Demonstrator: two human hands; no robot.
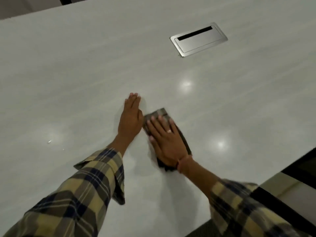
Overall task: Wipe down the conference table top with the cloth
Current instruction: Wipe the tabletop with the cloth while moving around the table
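Note:
The pale grey conference table top (pixel 77 69) fills most of the view. A folded dark grey cloth (pixel 159 113) lies flat on it near the middle. My right hand (pixel 165 141) presses down on the cloth with fingers spread, a ring on one finger and a band at the wrist; the cloth shows beyond the fingertips and along the hand's right side. My left hand (pixel 130 116) rests flat on the bare table just left of the cloth, fingers together, holding nothing. Both sleeves are plaid.
A brushed-metal cable hatch (pixel 199 40) with a black slot is set flush into the table at the upper right. The table's far edge runs along the top left and its near edge at the lower right, with dark floor (pixel 302 165) beyond. Ceiling-light reflections dot the surface.

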